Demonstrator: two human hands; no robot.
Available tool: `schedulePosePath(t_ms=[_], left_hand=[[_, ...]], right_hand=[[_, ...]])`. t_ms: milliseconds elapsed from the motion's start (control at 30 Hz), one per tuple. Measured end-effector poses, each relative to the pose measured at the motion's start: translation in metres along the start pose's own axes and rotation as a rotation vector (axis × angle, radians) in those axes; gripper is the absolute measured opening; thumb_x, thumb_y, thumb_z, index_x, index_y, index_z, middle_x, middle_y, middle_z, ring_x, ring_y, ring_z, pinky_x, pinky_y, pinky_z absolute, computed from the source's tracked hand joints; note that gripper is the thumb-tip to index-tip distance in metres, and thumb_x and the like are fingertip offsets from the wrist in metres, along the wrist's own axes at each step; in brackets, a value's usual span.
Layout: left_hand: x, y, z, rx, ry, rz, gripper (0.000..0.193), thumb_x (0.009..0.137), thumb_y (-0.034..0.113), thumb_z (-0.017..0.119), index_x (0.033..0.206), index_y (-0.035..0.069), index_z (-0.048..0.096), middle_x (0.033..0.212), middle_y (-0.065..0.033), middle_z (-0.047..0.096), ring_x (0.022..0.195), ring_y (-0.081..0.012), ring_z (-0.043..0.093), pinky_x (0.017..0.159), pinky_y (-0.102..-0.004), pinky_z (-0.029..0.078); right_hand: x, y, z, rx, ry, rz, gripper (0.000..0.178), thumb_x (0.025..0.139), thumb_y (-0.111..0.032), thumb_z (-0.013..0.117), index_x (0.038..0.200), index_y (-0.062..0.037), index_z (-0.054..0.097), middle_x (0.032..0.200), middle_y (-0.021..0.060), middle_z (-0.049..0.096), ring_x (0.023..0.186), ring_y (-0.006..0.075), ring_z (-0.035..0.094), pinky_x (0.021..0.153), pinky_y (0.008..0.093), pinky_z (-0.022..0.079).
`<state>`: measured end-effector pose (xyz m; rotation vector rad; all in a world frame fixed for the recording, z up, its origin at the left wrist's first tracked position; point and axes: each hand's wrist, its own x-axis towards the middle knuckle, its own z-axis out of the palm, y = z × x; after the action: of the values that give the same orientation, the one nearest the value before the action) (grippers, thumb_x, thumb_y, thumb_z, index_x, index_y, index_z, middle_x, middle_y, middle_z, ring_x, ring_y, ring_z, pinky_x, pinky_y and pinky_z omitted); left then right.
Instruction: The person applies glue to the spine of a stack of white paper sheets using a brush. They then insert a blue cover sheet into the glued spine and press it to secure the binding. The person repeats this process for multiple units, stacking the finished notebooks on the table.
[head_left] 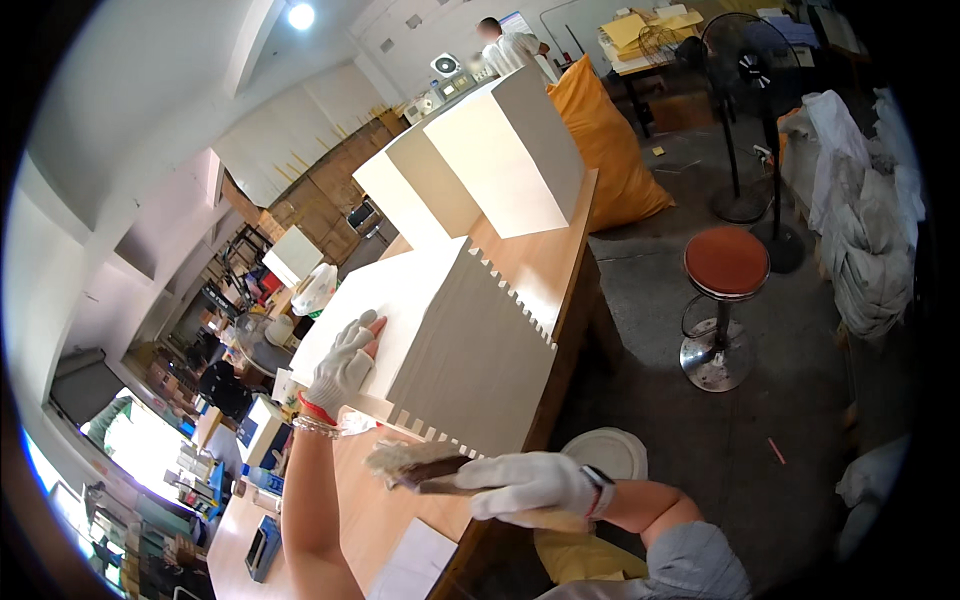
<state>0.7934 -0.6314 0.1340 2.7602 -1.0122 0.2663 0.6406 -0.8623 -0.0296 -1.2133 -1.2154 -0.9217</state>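
A large pale block (470,355), which looks like a tight stack of white sheets, lies on the wooden table (335,500). Small tooth-like notches run along two of its edges. My left hand (345,360), in a white glove with some fingertips bare, rests flat on its top face. In my gloved right hand (530,487) is a wide brush (415,465) with pale bristles, held close to the block's near notched edge. I cannot tell whether the bristles touch it. Two more tall white blocks (510,150) stand farther along the table.
A white paper sheet (412,562) and a blue-black device (263,548) lie near me. To the right are a red-topped stool (727,262), a standing fan (755,70) and a round pale lid (610,452). An orange sack (600,140) and another person (515,48) are behind.
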Motion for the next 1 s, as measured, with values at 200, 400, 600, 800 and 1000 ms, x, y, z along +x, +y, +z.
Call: schedulePosePath(t_ms=[200, 400, 600, 800, 1000], left_hand=[[0.006, -0.005, 0.003, 0.008, 0.002, 0.037, 0.043, 0.100, 0.031, 0.041, 0.137, 0.012, 0.050, 0.146, -0.0159, 0.039, 0.138, -0.0337, 0.031, 0.113, -0.0395, 0.024], [-0.004, -0.002, -0.001, 0.051, 0.019, 0.027, 0.043, 0.100, 0.030, 0.040, 0.138, 0.013, 0.049, 0.145, -0.0163, 0.042, 0.137, -0.0347, 0.033, 0.113, -0.0400, 0.024], [0.009, -0.009, 0.005, -0.118, 0.027, 0.012, 0.044, 0.099, 0.030, 0.042, 0.137, 0.009, 0.050, 0.145, -0.0173, 0.041, 0.137, -0.0314, 0.034, 0.113, -0.0362, 0.023], [0.008, -0.020, 0.009, -0.148, 0.039, 0.000, 0.045, 0.100, 0.032, 0.042, 0.137, 0.007, 0.050, 0.145, -0.0168, 0.041, 0.138, -0.0306, 0.033, 0.115, -0.0372, 0.020], [0.006, -0.033, 0.008, -0.107, 0.024, -0.007, 0.048, 0.100, 0.035, 0.043, 0.138, 0.006, 0.049, 0.145, -0.0160, 0.041, 0.138, -0.0287, 0.032, 0.115, -0.0364, 0.019]], right_hand=[[-0.014, 0.033, 0.000, -0.309, 0.126, 0.005, 0.014, 0.083, -0.002, 0.063, 0.095, -0.0086, 0.066, 0.109, 0.0176, 0.065, 0.102, 0.0377, 0.064, 0.086, 0.0432, 0.054], [-0.036, 0.015, -0.001, 0.081, 0.302, 0.113, 0.017, 0.083, 0.000, 0.064, 0.100, -0.0047, 0.062, 0.109, 0.0205, 0.063, 0.084, 0.0281, 0.064, 0.078, 0.0391, 0.053], [-0.073, 0.004, 0.020, 0.403, 0.196, 0.568, 0.019, 0.090, -0.006, 0.059, 0.108, -0.0029, 0.063, 0.110, 0.0115, 0.065, 0.073, 0.0138, 0.062, 0.063, 0.0245, 0.050], [-0.093, 0.079, -0.017, -0.593, 0.237, 0.052, 0.019, 0.092, -0.007, 0.052, 0.108, -0.0015, 0.061, 0.093, 0.0117, 0.066, 0.074, 0.0177, 0.064, 0.058, 0.0283, 0.052], [-0.120, 0.026, 0.024, 0.516, -0.174, 0.645, 0.041, 0.090, -0.007, 0.060, 0.130, -0.0020, 0.051, 0.098, 0.0126, 0.067, 0.068, 0.0120, 0.061, 0.054, 0.0227, 0.047]])
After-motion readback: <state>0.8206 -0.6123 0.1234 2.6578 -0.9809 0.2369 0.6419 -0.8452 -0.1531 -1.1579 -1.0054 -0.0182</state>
